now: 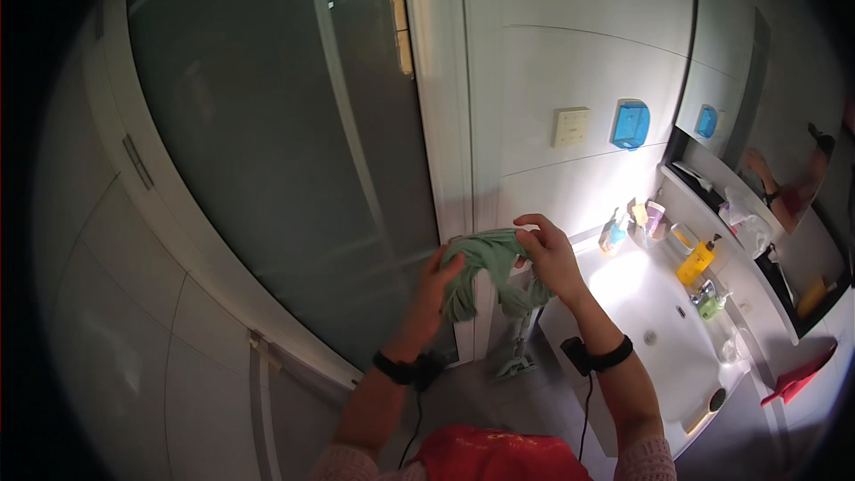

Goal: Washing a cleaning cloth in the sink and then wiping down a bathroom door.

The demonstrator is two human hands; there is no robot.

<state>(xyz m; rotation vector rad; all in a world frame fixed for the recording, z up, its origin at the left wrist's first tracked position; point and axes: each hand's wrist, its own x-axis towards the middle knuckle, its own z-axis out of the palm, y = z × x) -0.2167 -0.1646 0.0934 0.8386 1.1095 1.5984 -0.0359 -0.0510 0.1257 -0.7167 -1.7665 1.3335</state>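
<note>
A bunched green cloth hangs between my two hands, above the floor and left of the white washbasin. My left hand grips the cloth's left side, with folds drooping below the fingers. On the other side, my right hand pinches its upper right edge between thumb and fingers, the index finger raised. Part of the cloth dangles lower, beneath my right hand. Under it, a pale green jointed pole with a flat foot stands on the floor; its upper part is hidden.
Several bottles, including a yellow pump bottle, line the basin's back edge. A hairbrush lies at its near corner. Left stands a dark glass door. A mirror cabinet and shelf project from the right wall. A cable hangs from each wrist strap.
</note>
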